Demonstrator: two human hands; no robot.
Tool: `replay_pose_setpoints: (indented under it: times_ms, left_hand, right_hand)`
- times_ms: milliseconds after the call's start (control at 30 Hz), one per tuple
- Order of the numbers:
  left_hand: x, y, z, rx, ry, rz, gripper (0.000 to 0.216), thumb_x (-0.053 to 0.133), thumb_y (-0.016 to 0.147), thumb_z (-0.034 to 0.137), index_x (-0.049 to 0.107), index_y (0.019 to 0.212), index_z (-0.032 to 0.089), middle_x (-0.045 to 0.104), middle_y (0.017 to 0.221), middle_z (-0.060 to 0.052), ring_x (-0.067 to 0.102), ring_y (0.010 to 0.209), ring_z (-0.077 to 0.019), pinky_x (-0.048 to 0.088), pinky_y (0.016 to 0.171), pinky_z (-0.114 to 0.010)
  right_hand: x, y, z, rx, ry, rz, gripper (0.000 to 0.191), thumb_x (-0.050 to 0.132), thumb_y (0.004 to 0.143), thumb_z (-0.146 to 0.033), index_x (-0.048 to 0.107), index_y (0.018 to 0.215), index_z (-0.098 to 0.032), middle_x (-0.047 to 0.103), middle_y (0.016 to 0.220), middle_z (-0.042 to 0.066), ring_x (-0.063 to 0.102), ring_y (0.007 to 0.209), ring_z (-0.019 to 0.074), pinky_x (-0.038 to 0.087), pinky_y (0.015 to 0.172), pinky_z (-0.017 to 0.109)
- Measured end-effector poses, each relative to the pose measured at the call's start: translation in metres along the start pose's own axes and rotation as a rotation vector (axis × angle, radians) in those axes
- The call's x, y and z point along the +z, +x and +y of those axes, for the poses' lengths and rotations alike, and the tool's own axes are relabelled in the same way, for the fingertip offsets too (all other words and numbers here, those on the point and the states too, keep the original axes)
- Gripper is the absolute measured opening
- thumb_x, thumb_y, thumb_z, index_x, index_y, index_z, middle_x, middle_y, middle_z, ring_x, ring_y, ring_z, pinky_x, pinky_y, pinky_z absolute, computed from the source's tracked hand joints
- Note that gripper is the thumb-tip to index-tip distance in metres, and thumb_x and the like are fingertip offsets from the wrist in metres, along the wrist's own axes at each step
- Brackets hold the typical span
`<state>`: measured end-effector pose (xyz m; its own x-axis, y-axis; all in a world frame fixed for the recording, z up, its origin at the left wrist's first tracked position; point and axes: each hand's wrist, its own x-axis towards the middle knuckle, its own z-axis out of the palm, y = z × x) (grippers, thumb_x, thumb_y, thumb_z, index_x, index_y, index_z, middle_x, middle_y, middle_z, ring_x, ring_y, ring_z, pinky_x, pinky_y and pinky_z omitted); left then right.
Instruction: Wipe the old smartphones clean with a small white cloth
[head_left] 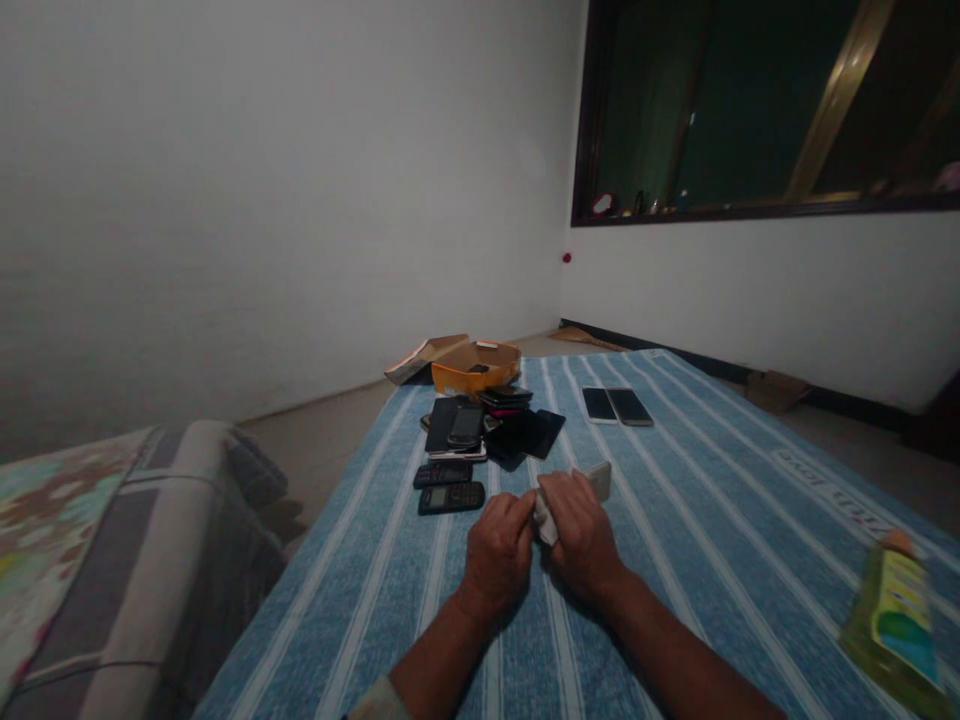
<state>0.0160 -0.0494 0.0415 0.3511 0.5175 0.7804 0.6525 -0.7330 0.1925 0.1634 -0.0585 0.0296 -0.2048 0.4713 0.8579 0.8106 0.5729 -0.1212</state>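
Note:
Both my hands rest together on the blue striped cloth (675,520). My right hand (581,535) is closed round a light-coloured phone (600,478) whose top end sticks out beyond the fingers. My left hand (497,550) is closed on a small white cloth (545,522) pressed against the phone. Just ahead and to the left lies a pile of dark phones (480,425), with two small keypad phones (450,487) nearest my left hand.
Two smartphones (616,405) lie side by side farther ahead. An orange cardboard box (475,365) with an open lid stands at the far end. A green bottle (896,615) lies at the right edge. Folded bedding (150,560) sits to the left, bare floor between.

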Motion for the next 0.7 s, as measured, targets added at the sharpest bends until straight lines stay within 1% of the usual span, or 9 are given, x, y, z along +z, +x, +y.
replay_pose_setpoints:
  times_ms: [100, 233, 333, 467, 567, 700]
  left_hand:
    - [0.001, -0.001, -0.001, 0.006, -0.008, 0.012, 0.026, 0.043, 0.099, 0.014, 0.064, 0.113, 0.014, 0.061, 0.077, -0.004, 0.060, 0.072, -0.0192, 0.052, 0.063, -0.028]
    - [0.002, -0.001, -0.002, 0.011, -0.006, 0.031, 0.026, 0.043, 0.098, 0.013, 0.063, 0.113, 0.016, 0.061, 0.078, -0.004, 0.060, 0.073, -0.0191, 0.052, 0.064, -0.028]
    - [0.003, -0.002, -0.002, 0.019, -0.002, 0.037, 0.026, 0.043, 0.097, 0.012, 0.063, 0.113, 0.016, 0.062, 0.078, -0.004, 0.060, 0.073, -0.0192, 0.051, 0.064, -0.028]
    - [0.001, -0.001, -0.001, 0.012, -0.021, 0.021, 0.026, 0.044, 0.097, 0.013, 0.064, 0.113, 0.016, 0.062, 0.078, -0.004, 0.060, 0.073, -0.0192, 0.051, 0.063, -0.027]
    - [0.000, 0.000, 0.000, 0.001, -0.018, 0.000, 0.026, 0.043, 0.097, 0.013, 0.064, 0.112, 0.016, 0.062, 0.077, -0.004, 0.059, 0.073, -0.0194, 0.051, 0.063, -0.028]
    - [0.000, -0.001, -0.001, -0.007, -0.010, -0.013, 0.026, 0.043, 0.098, 0.014, 0.063, 0.114, 0.016, 0.061, 0.078, -0.004, 0.060, 0.073, -0.0190, 0.051, 0.064, -0.028]
  right_hand:
    - [-0.002, 0.000, 0.004, 0.007, -0.015, -0.019, 0.049, 0.043, 0.082, -0.009, 0.052, 0.131, -0.008, 0.067, 0.116, 0.018, 0.058, 0.117, 0.0296, 0.035, 0.109, 0.054]
    - [-0.007, 0.002, 0.015, 0.050, -0.039, -0.052, 0.045, 0.043, 0.080, -0.007, 0.056, 0.124, -0.007, 0.068, 0.111, 0.018, 0.061, 0.110, 0.0310, 0.035, 0.106, 0.056]
    - [-0.008, 0.001, 0.018, 0.074, -0.050, -0.043, 0.042, 0.043, 0.082, -0.008, 0.057, 0.121, -0.007, 0.069, 0.107, 0.018, 0.061, 0.107, 0.0317, 0.037, 0.103, 0.057]
    - [-0.002, -0.002, 0.010, 0.025, -0.020, -0.031, 0.047, 0.044, 0.082, -0.008, 0.054, 0.128, -0.006, 0.068, 0.114, 0.018, 0.059, 0.115, 0.0310, 0.036, 0.107, 0.055]
    - [0.002, -0.003, 0.003, -0.008, 0.002, -0.017, 0.050, 0.044, 0.083, -0.010, 0.052, 0.133, -0.007, 0.067, 0.117, 0.018, 0.058, 0.118, 0.0298, 0.035, 0.109, 0.054]
    - [-0.001, -0.001, 0.006, 0.017, 0.004, -0.023, 0.050, 0.043, 0.083, -0.008, 0.051, 0.133, -0.009, 0.068, 0.117, 0.018, 0.060, 0.116, 0.0289, 0.035, 0.109, 0.054]
